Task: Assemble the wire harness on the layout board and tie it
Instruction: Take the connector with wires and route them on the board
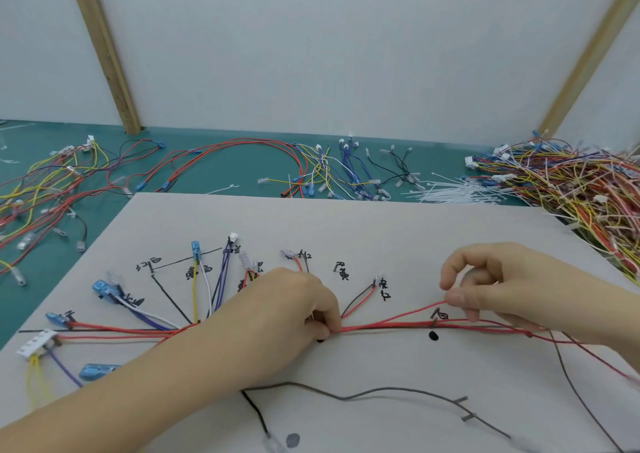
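From the head camera, your left hand [294, 309] rests on the layout board [398, 231], fingers curled and pinching the red wire bundle [384, 326] where it runs along the drawn main line. Your right hand [498, 283] hovers to the right, thumb and forefinger pinching one red wire [420, 309] lifted up out of the bundle, the other fingers curled loosely. To the left of your left hand, yellow, white and purple branches fan out to blue terminal sleeves [104, 288] and a white connector [36, 343] at the marked positions. A grey wire [377, 391] lies loose across the near part of the board. On the green bench [214, 172] beyond the board lie loose white cable ties [453, 193], and a heap of harnesses [571, 182] sits at the right.
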